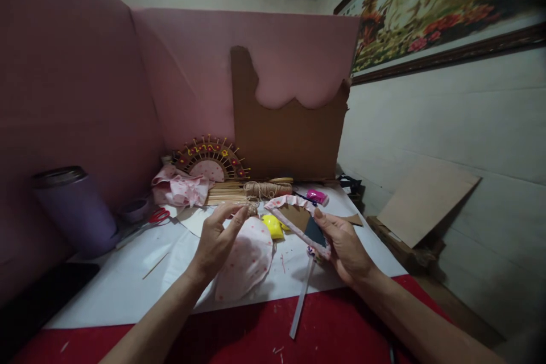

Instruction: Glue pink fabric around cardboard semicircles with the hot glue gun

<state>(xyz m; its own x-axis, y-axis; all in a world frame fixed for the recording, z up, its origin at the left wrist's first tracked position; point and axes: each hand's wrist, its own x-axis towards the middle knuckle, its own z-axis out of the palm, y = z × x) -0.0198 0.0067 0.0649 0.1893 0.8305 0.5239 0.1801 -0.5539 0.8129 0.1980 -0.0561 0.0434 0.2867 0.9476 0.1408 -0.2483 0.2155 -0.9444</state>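
My right hand [347, 244] grips the right end of a half-round piece edged with pink spotted fabric [292, 200], thumb on its front. Its inner area shows a dark patch [315, 231]. To the left, my left hand [217, 239] is raised with thumb and fingertips brought close together; whether anything is between them cannot be made out. Below it lies spotted pink fabric [245, 261]. A translucent stick, like a glue stick [301, 301], points toward me from a small patterned object [313, 253] under the held piece. A yellow packet [273, 226] sits behind.
A decorated half-round fan [209, 153], crumpled fabric [181, 185], wooden sticks [224, 193] and a twine roll [268, 189] lie at the back. Left are a purple tumbler [74, 210], red-handled scissors [159, 215] and tape [134, 209]. Cut cardboard [290, 139] leans behind; a pink packet [318, 197] lies right.
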